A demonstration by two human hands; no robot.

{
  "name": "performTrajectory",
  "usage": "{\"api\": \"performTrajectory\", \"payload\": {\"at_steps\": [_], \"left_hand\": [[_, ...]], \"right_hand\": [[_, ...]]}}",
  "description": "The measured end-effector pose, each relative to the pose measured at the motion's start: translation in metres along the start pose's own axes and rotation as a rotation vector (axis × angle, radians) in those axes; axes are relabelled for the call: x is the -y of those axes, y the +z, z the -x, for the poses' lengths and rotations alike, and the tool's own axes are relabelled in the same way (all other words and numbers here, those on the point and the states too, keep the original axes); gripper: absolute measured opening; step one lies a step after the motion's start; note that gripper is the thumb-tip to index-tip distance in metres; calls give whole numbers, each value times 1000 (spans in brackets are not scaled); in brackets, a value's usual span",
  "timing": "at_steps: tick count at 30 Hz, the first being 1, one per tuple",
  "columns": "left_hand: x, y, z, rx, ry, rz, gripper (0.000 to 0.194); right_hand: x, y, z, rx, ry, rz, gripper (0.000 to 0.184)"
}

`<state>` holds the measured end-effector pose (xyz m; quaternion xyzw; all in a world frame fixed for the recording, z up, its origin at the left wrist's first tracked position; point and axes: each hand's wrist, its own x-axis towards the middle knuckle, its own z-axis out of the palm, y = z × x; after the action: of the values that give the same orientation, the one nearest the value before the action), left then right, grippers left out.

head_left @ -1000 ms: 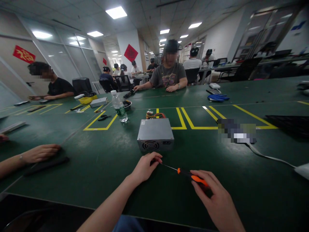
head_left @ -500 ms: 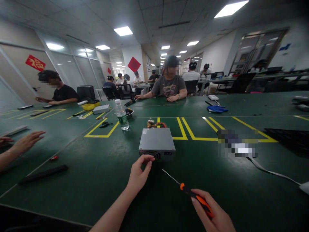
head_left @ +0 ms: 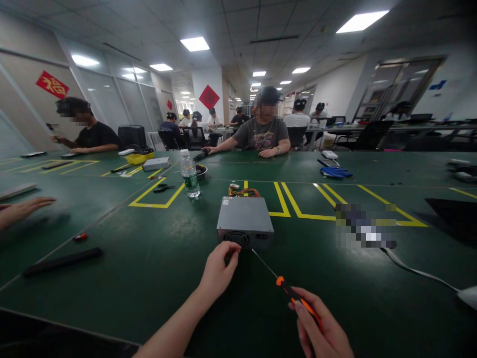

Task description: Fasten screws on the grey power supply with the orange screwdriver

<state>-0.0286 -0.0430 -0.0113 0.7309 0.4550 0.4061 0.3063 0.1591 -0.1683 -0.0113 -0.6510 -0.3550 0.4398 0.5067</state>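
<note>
A grey metal power supply box (head_left: 245,221) sits on the green table (head_left: 149,268), its fan grille facing me, coloured wires (head_left: 244,192) trailing behind it. My left hand (head_left: 217,271) is just in front of the box's near face, fingers pinched together by the grille; whether anything is in them I cannot tell. My right hand (head_left: 322,335) grips the orange and black handle of a screwdriver (head_left: 288,293). Its thin shaft points up and left, the tip close to the lower front edge of the box.
A water bottle (head_left: 190,174) stands beyond the box on the left, inside yellow floor-tape lines. A black bar (head_left: 61,261) and a small red item (head_left: 79,237) lie at left near another person's hand (head_left: 22,209). A white cable (head_left: 417,273) runs at right. People sit across the table.
The screwdriver tip left my left fingers and now points at the box's lower front. My left hand moved up to the box's face. The neighbour's hand at left drew back from the black bar.
</note>
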Motion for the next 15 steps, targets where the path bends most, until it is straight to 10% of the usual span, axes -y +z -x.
{"api": "performTrajectory", "payload": {"at_steps": [15], "left_hand": [[-1,11,-6,261,-546,888,30]], "right_hand": [[1,4,-1,60,-47,36,57]]}}
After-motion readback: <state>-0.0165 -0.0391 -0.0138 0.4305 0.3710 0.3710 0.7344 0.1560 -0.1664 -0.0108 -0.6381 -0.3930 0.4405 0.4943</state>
